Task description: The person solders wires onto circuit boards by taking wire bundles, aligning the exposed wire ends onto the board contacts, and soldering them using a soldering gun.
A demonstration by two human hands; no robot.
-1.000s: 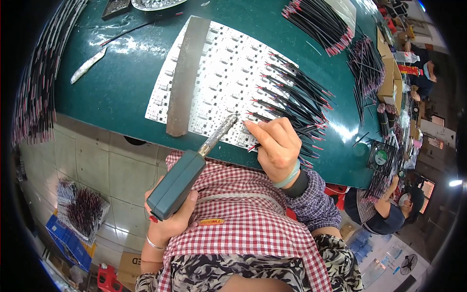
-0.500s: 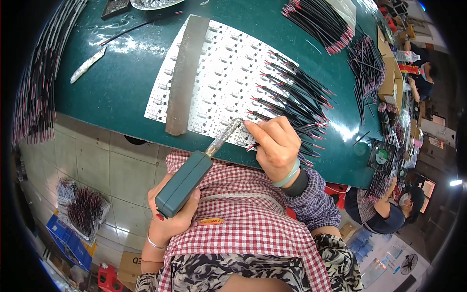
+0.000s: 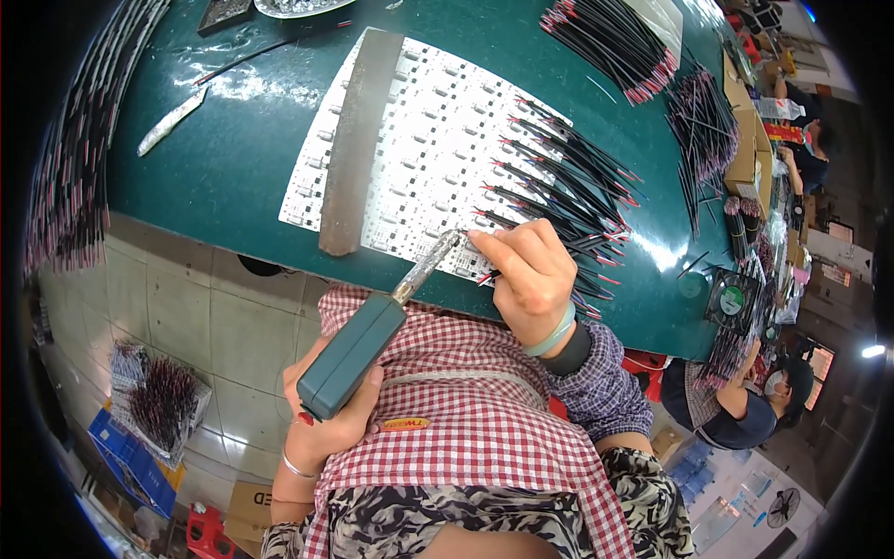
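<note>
My left hand (image 3: 340, 410) is wrapped round the dark green body of a soldering gun (image 3: 352, 357). Its metal barrel slants up and right, with the tip against a white circuit board panel (image 3: 410, 200). Right beside that tip, my right hand (image 3: 531, 275) is closed, thumb and forefinger pinching a black wire whose end is mostly hidden by the fingers. Several black wires (image 3: 568, 172) with red ends stand out from the panel's right side, some passing under my right hand. A flat brown metal bar (image 3: 358, 140) lies across the panel's left part.
The panel rests on a green table (image 3: 214, 186). Bundled black wires (image 3: 610, 42) lie at the far right, more wires (image 3: 79, 149) hang along the left edge. A foil-wrapped stick (image 3: 170, 121) and a small fan (image 3: 733, 296) are on the table. A co-worker (image 3: 745, 401) sits at right.
The panel and the bar on it have shifted very slightly right. Both hands and the soldering gun are almost where they were, its tip still by my right fingertips.
</note>
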